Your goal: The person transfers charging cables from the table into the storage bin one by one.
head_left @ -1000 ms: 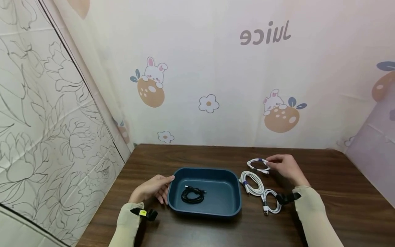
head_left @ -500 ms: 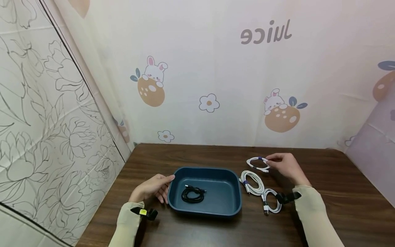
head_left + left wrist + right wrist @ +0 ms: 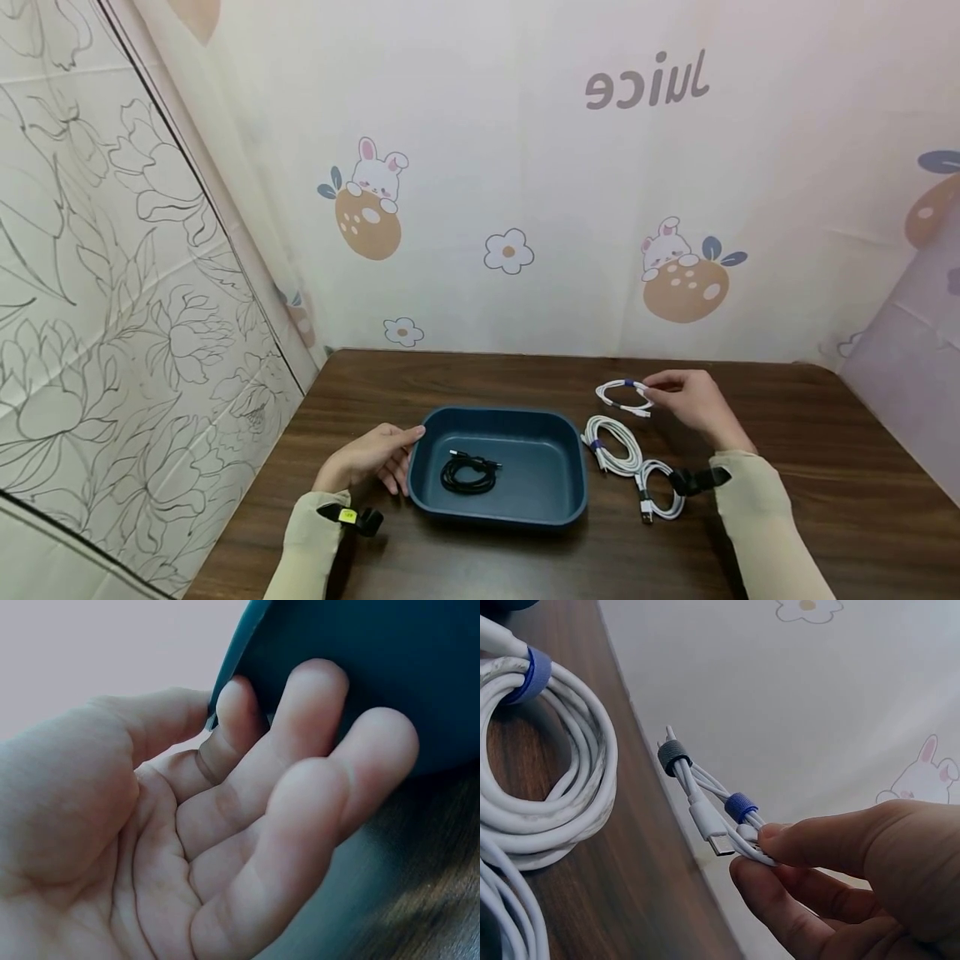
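My right hand (image 3: 693,406) pinches a thin coiled white cable (image 3: 705,784) between thumb and fingertips; blue and grey straps bind it, and a USB-C plug (image 3: 720,844) points back toward the hand. At the tray's left end, my left hand (image 3: 375,454) grips the rim of the dark blue tray (image 3: 390,660), thumb on the rim and fingers against the outer wall. Inside that tray (image 3: 497,522) lies a coiled black cable (image 3: 468,473), left of its middle.
Two more coiled white cables rest on the wooden table (image 3: 810,433) right of the tray: a thicker one (image 3: 630,460) with a blue strap, and a smaller one (image 3: 678,504) with a dark strap. A patterned cloth (image 3: 450,167) rises behind the table's back edge.
The right hand has shifted slightly up and left in the head view with the white cable. The left hand and the tray stay in place.
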Demonstrator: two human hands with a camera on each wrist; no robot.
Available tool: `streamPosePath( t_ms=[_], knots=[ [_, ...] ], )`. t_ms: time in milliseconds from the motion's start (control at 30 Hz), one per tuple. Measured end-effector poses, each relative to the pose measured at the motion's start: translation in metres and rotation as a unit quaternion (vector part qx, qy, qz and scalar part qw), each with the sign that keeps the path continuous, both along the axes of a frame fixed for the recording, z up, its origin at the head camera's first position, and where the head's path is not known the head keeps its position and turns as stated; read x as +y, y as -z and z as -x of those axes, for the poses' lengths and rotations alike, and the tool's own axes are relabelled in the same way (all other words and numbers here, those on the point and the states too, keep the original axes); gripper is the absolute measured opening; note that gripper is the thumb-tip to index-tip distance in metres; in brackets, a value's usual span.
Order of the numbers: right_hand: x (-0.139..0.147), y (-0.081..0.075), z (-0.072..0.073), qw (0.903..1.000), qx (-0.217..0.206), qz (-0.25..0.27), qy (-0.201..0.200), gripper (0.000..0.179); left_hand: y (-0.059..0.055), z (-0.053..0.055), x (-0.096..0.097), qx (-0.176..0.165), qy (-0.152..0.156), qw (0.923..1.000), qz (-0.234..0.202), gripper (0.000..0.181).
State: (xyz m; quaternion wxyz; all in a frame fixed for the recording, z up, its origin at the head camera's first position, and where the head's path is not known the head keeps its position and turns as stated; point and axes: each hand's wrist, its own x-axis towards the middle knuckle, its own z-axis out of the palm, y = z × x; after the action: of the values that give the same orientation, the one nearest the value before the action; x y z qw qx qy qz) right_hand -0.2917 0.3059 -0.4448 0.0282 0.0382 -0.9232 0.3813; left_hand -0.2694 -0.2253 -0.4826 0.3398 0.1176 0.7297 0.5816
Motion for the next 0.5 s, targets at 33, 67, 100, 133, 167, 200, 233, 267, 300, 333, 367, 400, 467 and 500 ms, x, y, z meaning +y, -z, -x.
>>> streamPosePath(
  t_ms=[33, 67, 100, 133, 167, 200, 233, 267, 300, 333, 367, 400, 467, 500],
  knots=[
    [0.000, -0.001, 0.000, 1.0000, 0.002, 0.000, 0.000, 0.026, 0.000, 0.000, 0.000, 0.000, -0.001, 1.0000, 0.000, 0.056],
    [0.000, -0.002, -0.001, 1.0000, 0.004, 0.002, 0.000, 0.026, 0.000, 0.000, 0.000, 0.000, -0.002, 1.0000, 0.000, 0.056],
    [-0.001, -0.004, -0.002, 1.0000, 0.008, 0.004, -0.001, 0.026, 0.000, 0.000, 0.001, -0.001, -0.003, 1.0000, 0.000, 0.055],
    [-0.001, -0.005, -0.002, 0.9999, 0.011, 0.005, -0.002, 0.026, 0.000, 0.000, 0.001, 0.000, -0.004, 1.0000, 0.000, 0.055],
    [-0.001, -0.006, -0.003, 0.9999, 0.014, 0.005, -0.004, 0.027, 0.000, 0.000, 0.001, -0.001, -0.005, 1.0000, 0.000, 0.055],
    [-0.001, -0.007, -0.003, 0.9998, 0.016, 0.006, -0.003, 0.027, 0.000, 0.000, 0.001, -0.001, -0.006, 1.0000, 0.001, 0.055],
    [-0.002, -0.008, -0.004, 0.9998, 0.019, 0.005, -0.006, 0.027, -0.001, -0.001, 0.001, -0.001, -0.007, 1.0000, 0.001, 0.055],
    [-0.002, -0.009, -0.004, 0.9998, 0.020, 0.005, -0.004, 0.028, -0.001, -0.001, 0.002, -0.001, -0.007, 1.0000, 0.001, 0.055],
    [-0.003, -0.010, -0.005, 0.9997, 0.023, 0.004, -0.007, 0.028, -0.001, -0.001, 0.002, -0.001, -0.007, 1.0000, 0.001, 0.055],
    [-0.003, -0.011, -0.005, 0.9997, 0.024, 0.003, -0.006, 0.028, -0.001, -0.001, 0.002, 0.000, -0.007, 1.0000, 0.001, 0.055],
    [-0.004, -0.012, -0.006, 0.9996, 0.026, 0.002, -0.006, 0.028, -0.001, -0.001, 0.002, 0.001, -0.007, 1.0000, 0.001, 0.055],
    [-0.004, -0.013, -0.006, 0.9996, 0.028, 0.002, -0.005, 0.028, -0.001, -0.001, 0.001, 0.001, -0.007, 1.0000, 0.002, 0.055],
    [-0.005, -0.014, -0.007, 0.9996, 0.029, 0.001, -0.006, 0.028, -0.001, -0.001, 0.001, 0.002, -0.007, 1.0000, 0.003, 0.055],
    [-0.005, -0.014, -0.007, 0.9995, 0.030, 0.001, -0.006, 0.028, -0.001, -0.002, 0.001, 0.003, -0.007, 1.0000, 0.003, 0.055]
  ],
)
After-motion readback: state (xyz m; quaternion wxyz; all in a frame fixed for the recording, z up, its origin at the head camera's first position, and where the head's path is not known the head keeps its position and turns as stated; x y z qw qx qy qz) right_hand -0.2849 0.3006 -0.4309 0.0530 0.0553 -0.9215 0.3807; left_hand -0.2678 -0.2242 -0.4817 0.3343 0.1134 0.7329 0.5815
